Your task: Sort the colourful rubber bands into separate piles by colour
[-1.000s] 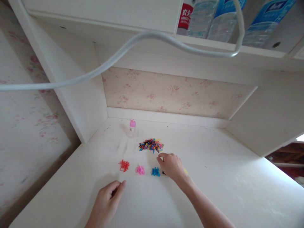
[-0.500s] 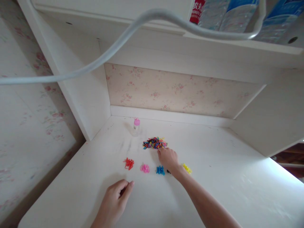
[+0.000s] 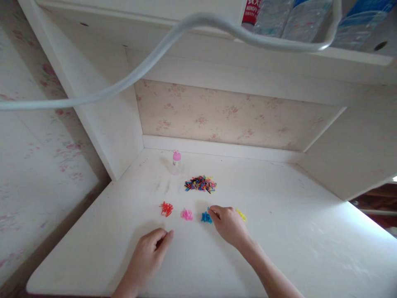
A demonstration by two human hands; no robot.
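Observation:
My right hand (image 3: pixel 229 223) is over the row of small piles, thumb and forefinger pinched on what looks like a blue rubber band, right above the blue rubber bands (image 3: pixel 206 217). Part of the yellow rubber bands (image 3: pixel 241 214) shows past its far side. To the left lie the pink rubber bands (image 3: pixel 187 214) and the red rubber bands (image 3: pixel 166 209). Farther back is a heap of mixed-colour rubber bands (image 3: pixel 201 184). My left hand (image 3: pixel 147 252) rests on the table, fingers curled and thumb closed against them, with nothing visible in it.
A small clear bottle with a pink lid (image 3: pixel 176 162) stands behind the heap on the white table (image 3: pixel 294 231). A pale cable (image 3: pixel 149 62) crosses the upper view. Plastic bottles (image 3: pixel 305 22) stand on the shelf above. Side panels and a papered wall enclose the table's back.
My right hand has come from the mixed heap back toward me, to the blue pile. It now covers the spot where something black showed. My left hand has hardly moved.

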